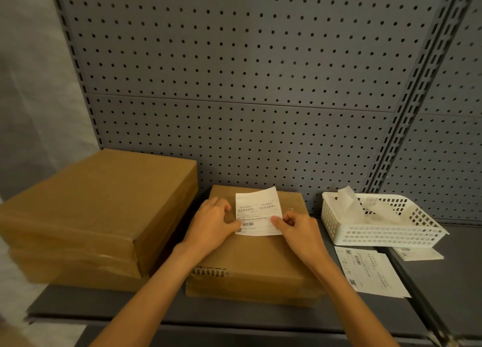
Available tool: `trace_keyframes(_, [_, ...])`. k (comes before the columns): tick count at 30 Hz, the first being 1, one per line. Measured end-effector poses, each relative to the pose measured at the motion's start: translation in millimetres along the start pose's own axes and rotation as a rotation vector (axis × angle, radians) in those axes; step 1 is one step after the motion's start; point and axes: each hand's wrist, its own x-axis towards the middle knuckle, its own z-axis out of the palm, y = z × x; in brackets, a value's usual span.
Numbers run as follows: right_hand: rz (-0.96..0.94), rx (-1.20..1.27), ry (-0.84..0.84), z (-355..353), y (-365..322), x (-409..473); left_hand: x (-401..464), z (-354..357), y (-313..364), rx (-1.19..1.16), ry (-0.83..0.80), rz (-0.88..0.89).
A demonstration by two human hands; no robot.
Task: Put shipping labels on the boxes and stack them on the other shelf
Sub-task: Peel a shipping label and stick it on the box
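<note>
While both hands pinch the white printed shipping label [258, 212], left hand [214, 222] and right hand [297, 229] at its lower corners, it lies atop the flat brown cardboard box [258, 263] on the grey shelf [234, 312]. Labelling is underway; pressing it smooth comes next, I'd judge.

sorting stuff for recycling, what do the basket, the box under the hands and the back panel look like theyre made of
Basket: white plastic by its look, with a moulded lattice wall.
Box: brown corrugated cardboard, matte; fluting shows at a torn edge.
Back panel: probably grey painted metal pegboard, with even rows of holes.
</note>
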Motion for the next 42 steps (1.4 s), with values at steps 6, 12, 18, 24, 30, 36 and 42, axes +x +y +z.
trace_keyframes(6, [-0.003,-0.031,0.011,-1,-2,-1,15,5,1,0.036,0.007,0.004])
trace_keyframes(12, [-0.013,-0.050,0.024,0,-1,0,34,11,0,0.065,0.011,-0.001])
trace_keyframes(18, [-0.031,-0.075,0.033,0,0,0,51,14,-1,0.087,0.009,-0.019])
trace_keyframes(24, [-0.027,-0.075,0.034,1,0,0,57,17,2,0.124,0.017,0.001])
trace_keyframes(30, [-0.033,-0.084,0.041,1,-1,1,30,20,10,0.188,-0.012,0.228])
trace_keyframes(36, [-0.044,-0.112,0.058,2,0,2,17,18,8,0.193,-0.175,0.212])
trace_keyframes(42, [-0.045,-0.243,0.118,7,6,2,14,13,2,0.246,-0.415,0.214])
